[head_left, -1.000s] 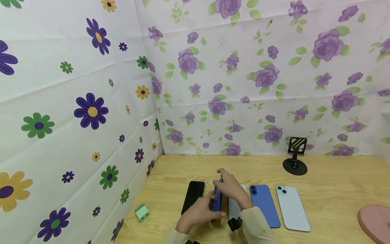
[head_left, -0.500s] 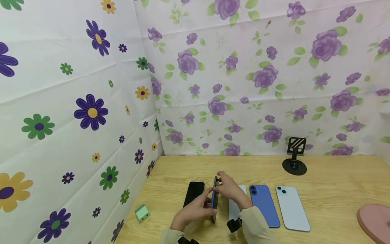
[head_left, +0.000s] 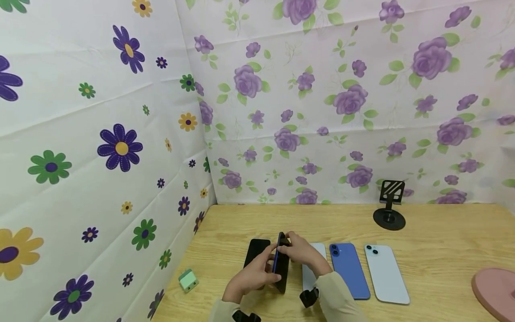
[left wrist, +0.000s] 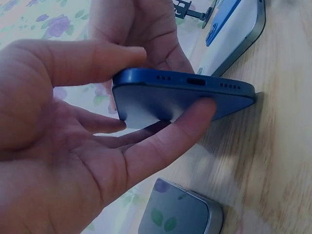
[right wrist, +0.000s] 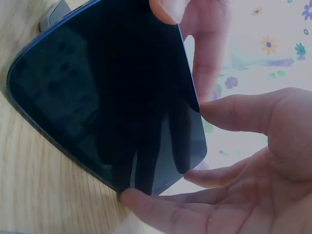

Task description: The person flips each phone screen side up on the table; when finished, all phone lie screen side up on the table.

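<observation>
left of the flat blue phone, a dark-screened phone is held tilted, screen turned toward it

its near end is pinched by the left hand, thumb over the screen, fingers behind; its upper edge and far end are gripped by the right hand; just left of the flat blue phone a pale phone is partly hidden by the right hand, just right of it a white phone is seen, behind it a black stand, well left a black phone and a green charger, well right a pink disc
</observation>
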Motion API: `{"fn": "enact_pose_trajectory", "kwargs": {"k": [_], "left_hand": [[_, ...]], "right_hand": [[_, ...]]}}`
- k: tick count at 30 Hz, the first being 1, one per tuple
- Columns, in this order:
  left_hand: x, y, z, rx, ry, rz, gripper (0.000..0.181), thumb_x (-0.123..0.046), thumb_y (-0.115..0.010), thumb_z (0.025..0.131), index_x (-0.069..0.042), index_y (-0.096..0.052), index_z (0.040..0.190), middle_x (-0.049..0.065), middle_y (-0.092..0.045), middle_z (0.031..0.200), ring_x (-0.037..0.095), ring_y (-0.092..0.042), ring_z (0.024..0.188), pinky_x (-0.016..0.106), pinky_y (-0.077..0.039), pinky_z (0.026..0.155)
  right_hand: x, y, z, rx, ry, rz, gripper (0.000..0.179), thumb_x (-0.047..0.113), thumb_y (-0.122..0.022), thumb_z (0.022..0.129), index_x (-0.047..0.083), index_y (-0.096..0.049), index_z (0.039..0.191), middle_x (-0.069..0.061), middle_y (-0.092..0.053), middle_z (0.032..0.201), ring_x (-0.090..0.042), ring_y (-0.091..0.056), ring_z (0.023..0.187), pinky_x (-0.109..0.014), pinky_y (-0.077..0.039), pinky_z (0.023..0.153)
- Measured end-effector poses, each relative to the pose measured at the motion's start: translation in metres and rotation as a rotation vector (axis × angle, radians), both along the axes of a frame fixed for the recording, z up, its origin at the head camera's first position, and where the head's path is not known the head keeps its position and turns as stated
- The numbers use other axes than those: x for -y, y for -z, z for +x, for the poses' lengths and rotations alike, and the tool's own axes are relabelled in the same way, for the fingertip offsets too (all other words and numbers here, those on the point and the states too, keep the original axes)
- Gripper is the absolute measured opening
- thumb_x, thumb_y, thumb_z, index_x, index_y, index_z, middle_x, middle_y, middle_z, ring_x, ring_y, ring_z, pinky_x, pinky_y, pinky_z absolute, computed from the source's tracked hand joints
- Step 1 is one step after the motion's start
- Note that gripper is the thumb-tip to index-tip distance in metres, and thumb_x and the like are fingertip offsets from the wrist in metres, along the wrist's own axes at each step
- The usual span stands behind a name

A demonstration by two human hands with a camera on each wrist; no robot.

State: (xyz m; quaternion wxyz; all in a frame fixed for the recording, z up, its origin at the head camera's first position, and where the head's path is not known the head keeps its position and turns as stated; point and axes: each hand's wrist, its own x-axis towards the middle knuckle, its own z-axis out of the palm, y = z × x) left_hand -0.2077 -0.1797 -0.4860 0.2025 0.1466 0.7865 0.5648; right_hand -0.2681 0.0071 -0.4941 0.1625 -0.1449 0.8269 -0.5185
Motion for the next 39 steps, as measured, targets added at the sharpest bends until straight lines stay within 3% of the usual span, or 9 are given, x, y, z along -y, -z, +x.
{"fn": "enact_pose_trajectory", "kwargs": {"k": [5,10,17,21,24,31,39], "left_hand": [[0.001,0.002,-0.001,-0.064,-0.017,-0.054,0.084,0.006,-0.068,0.089,0.003,-0.021,0.158,0.026,-0.047,0.138,0.032,-0.062,0.101,0.033,-0.053,0.072],[0.002,0.003,0.0,-0.153,-0.04,-0.15,0.082,0.006,-0.07,0.085,0.002,-0.03,0.157,0.023,-0.046,0.125,0.027,-0.055,0.092,0.031,-0.046,0.07],[-0.001,0.01,-0.001,-0.163,-0.057,-0.113,0.064,0.012,-0.064,0.086,0.003,-0.045,0.147,0.025,-0.042,0.124,0.023,-0.058,0.087,0.03,-0.048,0.06],[-0.001,0.013,-0.001,-0.172,-0.075,-0.121,0.057,0.013,-0.059,0.09,0.004,-0.047,0.145,0.025,-0.04,0.126,0.026,-0.057,0.09,0.031,-0.046,0.06],[-0.001,0.012,-0.001,-0.169,-0.083,-0.125,0.057,0.013,-0.056,0.092,0.004,-0.045,0.147,0.026,-0.04,0.129,0.027,-0.057,0.093,0.032,-0.047,0.06],[0.002,0.005,-0.001,-0.115,-0.118,-0.106,0.08,0.006,-0.058,0.094,0.004,-0.013,0.16,0.026,-0.045,0.134,0.023,-0.057,0.088,0.041,-0.053,0.064],[0.005,0.006,-0.002,-0.132,-0.152,-0.135,0.083,-0.001,-0.065,0.094,0.004,-0.015,0.159,0.025,-0.055,0.13,0.023,-0.062,0.093,0.04,-0.053,0.074]], "right_hand": [[-0.002,0.0,0.0,-0.033,-0.005,0.046,0.047,0.021,-0.064,0.1,-0.005,-0.049,0.136,-0.017,-0.062,0.112,-0.023,-0.059,0.076,-0.039,-0.047,0.064],[-0.005,-0.004,0.002,-0.048,-0.001,0.084,0.046,0.02,-0.063,0.1,-0.005,-0.05,0.137,-0.015,-0.062,0.109,-0.023,-0.055,0.067,-0.038,-0.045,0.06],[-0.009,-0.007,0.004,-0.059,0.006,0.132,0.047,0.021,-0.064,0.1,-0.006,-0.051,0.136,-0.021,-0.061,0.119,-0.029,-0.061,0.075,-0.044,-0.05,0.067],[-0.011,-0.009,0.006,0.005,-0.003,0.094,0.048,0.022,-0.063,0.101,-0.005,-0.049,0.138,-0.016,-0.062,0.089,-0.022,-0.051,0.052,-0.038,-0.05,0.055],[-0.011,-0.009,0.007,0.033,-0.01,0.074,0.048,0.022,-0.063,0.101,-0.004,-0.049,0.138,-0.015,-0.058,0.077,-0.017,-0.044,0.048,-0.035,-0.05,0.051],[-0.013,-0.009,0.005,0.039,0.006,0.089,0.05,0.022,-0.064,0.1,-0.005,-0.048,0.14,-0.017,-0.061,0.104,-0.023,-0.054,0.055,-0.038,-0.054,0.055],[-0.017,-0.008,0.003,0.043,0.0,0.076,0.053,0.023,-0.065,0.1,-0.004,-0.047,0.142,-0.021,-0.061,0.116,-0.029,-0.062,0.065,-0.041,-0.056,0.06]]}}
